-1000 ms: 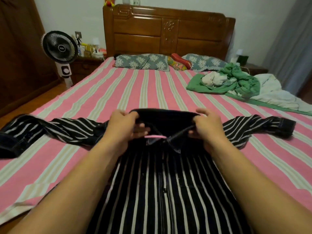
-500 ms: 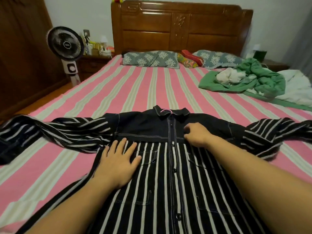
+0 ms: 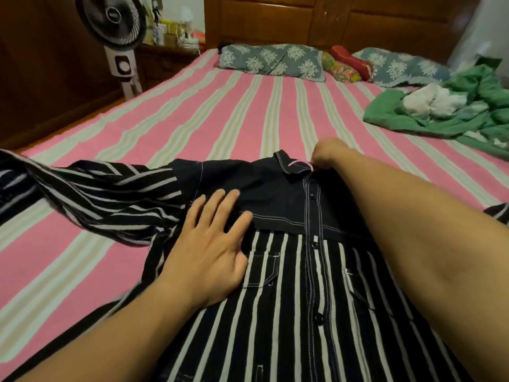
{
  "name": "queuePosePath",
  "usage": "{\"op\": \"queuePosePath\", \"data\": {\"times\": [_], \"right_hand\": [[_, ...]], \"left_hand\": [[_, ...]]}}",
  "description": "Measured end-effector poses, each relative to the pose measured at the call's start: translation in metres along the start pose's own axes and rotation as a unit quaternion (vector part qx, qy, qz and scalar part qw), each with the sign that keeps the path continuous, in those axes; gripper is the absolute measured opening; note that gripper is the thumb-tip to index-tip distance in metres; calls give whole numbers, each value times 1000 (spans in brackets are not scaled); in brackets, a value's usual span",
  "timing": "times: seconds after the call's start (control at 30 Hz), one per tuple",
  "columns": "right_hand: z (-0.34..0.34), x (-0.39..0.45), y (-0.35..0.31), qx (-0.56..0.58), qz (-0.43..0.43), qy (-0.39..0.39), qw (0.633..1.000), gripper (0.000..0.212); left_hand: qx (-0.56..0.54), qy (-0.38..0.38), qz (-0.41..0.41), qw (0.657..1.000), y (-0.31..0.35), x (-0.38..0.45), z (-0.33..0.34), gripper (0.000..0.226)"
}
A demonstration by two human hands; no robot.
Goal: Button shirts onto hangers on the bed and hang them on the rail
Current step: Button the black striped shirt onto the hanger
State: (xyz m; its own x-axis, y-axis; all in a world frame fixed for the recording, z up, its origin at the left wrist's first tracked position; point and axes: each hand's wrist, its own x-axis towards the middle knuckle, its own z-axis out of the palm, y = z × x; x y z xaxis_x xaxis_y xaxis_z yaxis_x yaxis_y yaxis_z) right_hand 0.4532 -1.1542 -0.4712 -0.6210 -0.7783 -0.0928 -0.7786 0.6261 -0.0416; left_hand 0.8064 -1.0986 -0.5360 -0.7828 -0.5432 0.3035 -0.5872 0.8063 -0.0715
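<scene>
A black shirt with white stripes (image 3: pixel 289 285) lies face up on the pink striped bed (image 3: pixel 192 111), buttoned down the front, its left sleeve spread out to the side. A pink hanger (image 3: pixel 298 163) pokes out at the collar. My left hand (image 3: pixel 209 249) rests flat with straight fingers on the shirt's chest, beside a pocket. At the collar, my right hand (image 3: pixel 327 153) has curled fingers at the pink hanger's hook and seems to grip it. My right forearm covers the shirt's right shoulder.
A green and white heap of clothes (image 3: pixel 451 108) lies at the right of the bed. Pillows (image 3: pixel 272 62) sit against the wooden headboard (image 3: pixel 330 20). A standing fan (image 3: pixel 115 31) and a cluttered nightstand stand left of the bed.
My right hand has moved from the shirt's placket up to the collar and hanger hook. My left hand stays flat on the chest. The view has dropped closer to the bed.
</scene>
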Motion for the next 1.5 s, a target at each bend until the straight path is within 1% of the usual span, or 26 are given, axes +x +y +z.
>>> {"op": "queuePosePath", "data": {"times": [0.07, 0.1, 0.2, 0.27, 0.3, 0.37, 0.43, 0.5, 0.57, 0.63, 0.7, 0.73, 0.83, 0.87, 0.93, 0.97, 1.0, 1.03, 1.1, 1.13, 1.2, 1.27, 1.33, 1.4, 1.47, 1.5], "right_hand": [[-10, 12, 10, 13, 23, 43, 999, 8], [-15, 14, 11, 25, 24, 31, 999, 11], [-14, 8, 11, 118, -12, -108, 987, 16], [-5, 7, 12, 115, -41, -127, 984, 21], [0, 5, 11, 94, -50, -111, 988, 22], [8, 12, 13, 60, -42, -36, 997, 27], [11, 17, 18, 90, -9, 33, 995, 23], [8, 26, 22, 122, -5, 66, 990, 19], [0, 36, 20, 131, -23, 95, 987, 20], [-4, 51, 13, 129, -19, 172, 976, 25], [-7, 59, 7, 127, -7, 215, 968, 26], [-4, 64, 7, 111, -6, 205, 972, 25], [7, 60, 11, 44, -23, 54, 997, 27], [9, 57, 12, 42, -42, 43, 997, 28], [9, 43, 10, 58, -65, 101, 991, 41], [4, 31, 3, 97, -63, 136, 984, 48], [-2, 20, -4, 143, -62, 141, 978, 51], [-7, 11, -13, 184, -52, 103, 976, 51], [-16, -11, -30, 225, -20, -10, 974, 50], [-19, -19, -35, 225, -13, -43, 973, 50], [-21, -31, -42, 216, -18, -69, 974, 45], [-9, -41, -44, 230, -31, -39, 972, 28], [14, -63, -39, 243, -51, 26, 968, 16], [45, -90, -25, 243, -90, 112, 959, 21], [67, -110, -9, 306, -110, 188, 927, 23], [72, -111, -4, 349, -103, 218, 905, 32]], "left_hand": [[3, 0, -5, 1000, 1, -1, 1, 72], [6, -3, -7, 1000, 0, -1, 3, 73], [9, -18, -6, 1000, 0, 3, 8, 70], [12, -35, -11, 999, 0, 3, 10, 70], [14, -43, -10, 999, -1, 2, 10, 70], [24, -44, 4, 999, -2, 5, 9, 72], [42, -38, 53, 997, -2, 16, 4, 73], [53, -36, 99, 993, 2, 37, 0, 70], [37, -30, 88, 995, 6, 51, 5, 66], [6, -31, 46, 998, 5, 53, 17, 64], [-15, -42, 21, 999, 2, 51, 29, 63], [-25, -51, 14, 998, -1, 52, 32, 63], [-53, -91, 0, 994, -2, 59, 36, 68], [-54, -98, -1, 994, -1, 59, 36, 69], [-50, -105, 1, 993, 0, 59, 35, 69], [-46, -107, 0, 993, -1, 58, 34, 68], [-44, -106, 0, 993, -1, 58, 33, 68], [-45, -105, 0, 993, -1, 58, 33, 68], [-48, -111, 2, 993, -1, 59, 33, 67], [-49, -111, 3, 993, -1, 60, 33, 68], [-48, -115, 4, 992, -2, 60, 33, 68], [-48, -117, 7, 992, -2, 59, 32, 69], [-59, -107, 6, 992, -2, 59, 29, 69], [-62, -81, 8, 995, -2, 59, 28, 66], [-74, -21, 32, 997, -1, 55, 24, 57], [-79, 21, 59, 995, -2, 56, 21, 52]]}}
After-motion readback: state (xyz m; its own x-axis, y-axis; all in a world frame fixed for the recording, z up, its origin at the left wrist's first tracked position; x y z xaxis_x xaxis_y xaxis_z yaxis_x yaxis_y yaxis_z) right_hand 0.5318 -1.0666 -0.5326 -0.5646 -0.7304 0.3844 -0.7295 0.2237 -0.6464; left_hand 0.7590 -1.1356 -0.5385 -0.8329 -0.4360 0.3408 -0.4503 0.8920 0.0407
